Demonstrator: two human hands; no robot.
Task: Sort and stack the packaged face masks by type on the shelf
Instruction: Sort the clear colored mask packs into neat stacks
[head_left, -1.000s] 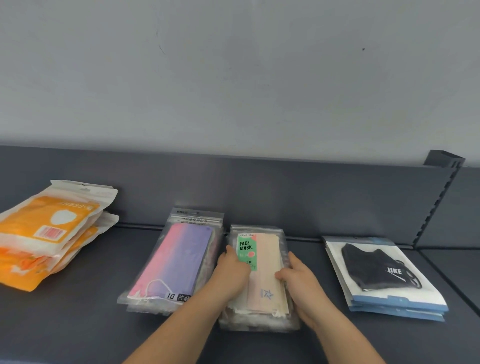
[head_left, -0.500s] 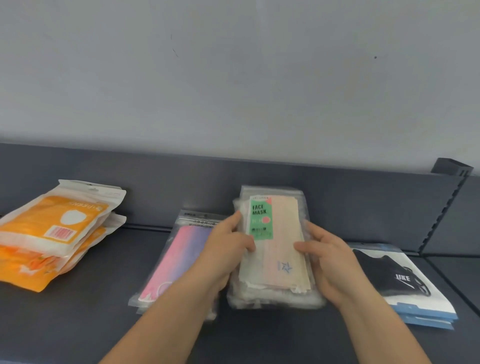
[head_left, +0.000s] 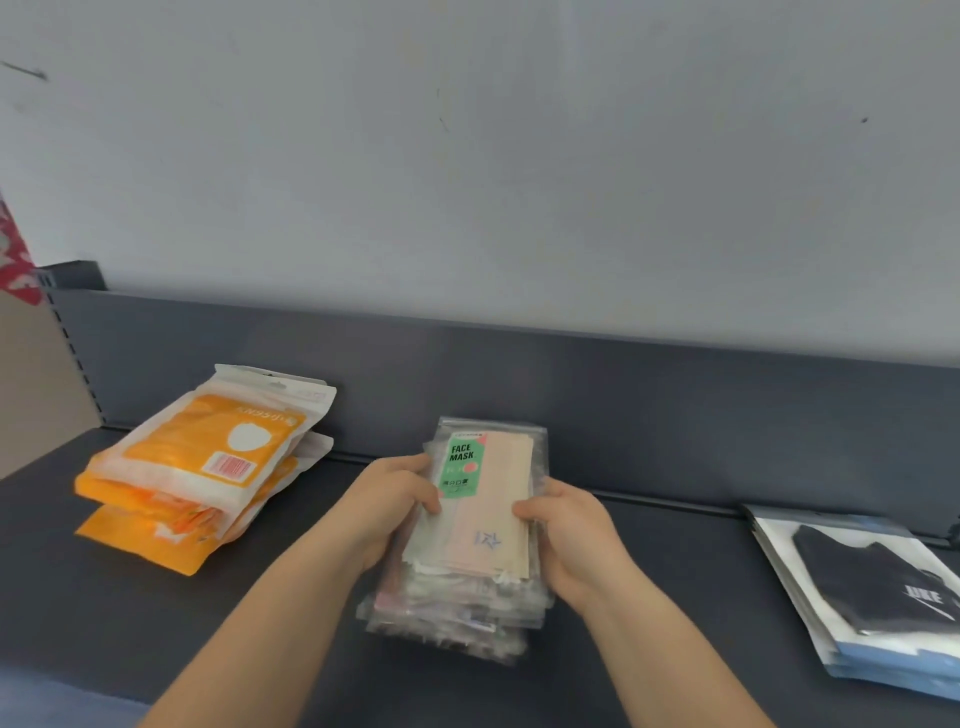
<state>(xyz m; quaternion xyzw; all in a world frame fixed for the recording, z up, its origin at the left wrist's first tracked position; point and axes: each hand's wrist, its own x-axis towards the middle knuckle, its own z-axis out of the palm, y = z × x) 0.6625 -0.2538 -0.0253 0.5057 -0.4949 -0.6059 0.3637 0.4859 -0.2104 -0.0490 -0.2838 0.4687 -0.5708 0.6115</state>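
Behind the shelf, wall (head_left: 467, 156): pale grey, scuffed.
Shelf (head_left: 156, 623): dark grey, bearing three piles.
Orange packs (head_left: 208, 467): left pile, stacked askew.
Black-mask packs (head_left: 872, 592): right pile, well apart from the centre.
Clear packs (head_left: 467, 613): centre pile; top label reads "FACE MASK".
Left hand (head_left: 389, 499): grips the centre pile's left edge.
Right hand (head_left: 571, 525): grips its right edge, fingers curled.

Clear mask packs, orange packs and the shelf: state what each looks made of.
Clear mask packs: thin glossy transparent plastic film, likely; masks show through and edges glint. Orange packs: printed plastic pouches, seemingly semi-matte, with crinkled white seams. Shelf: probably painted metal, dark matte grey, smooth and flat.
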